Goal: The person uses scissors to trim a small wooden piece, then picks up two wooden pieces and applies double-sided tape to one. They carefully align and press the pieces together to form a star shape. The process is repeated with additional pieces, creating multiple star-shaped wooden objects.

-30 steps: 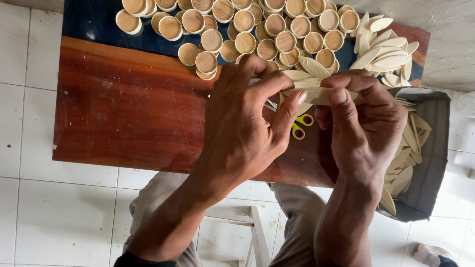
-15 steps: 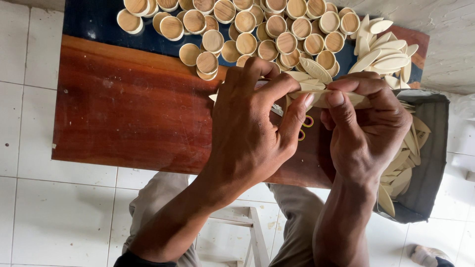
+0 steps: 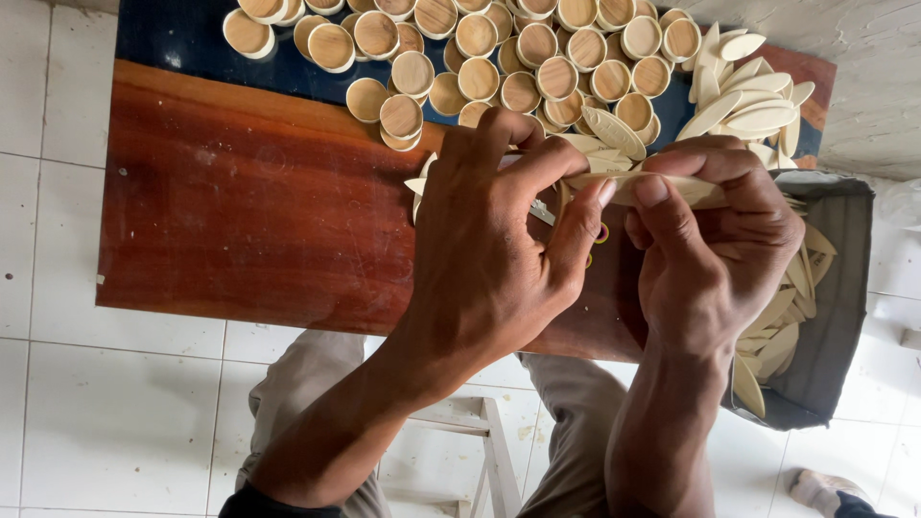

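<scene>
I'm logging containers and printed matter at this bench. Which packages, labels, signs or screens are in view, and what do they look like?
Grey fabric bag: right of the table, open-topped, soft-sided, holding pale leaf-shaped wooden pieces.
No labels, signs or screens show.

glossy wooden table [image 3: 240,211], matt wooden discs [image 3: 480,38]

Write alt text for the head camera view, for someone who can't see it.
Two bare hands, left hand and right hand, pinch a pale leaf-shaped wooden piece over a reddish wooden board. Small round wooden discs lie beyond.
</scene>
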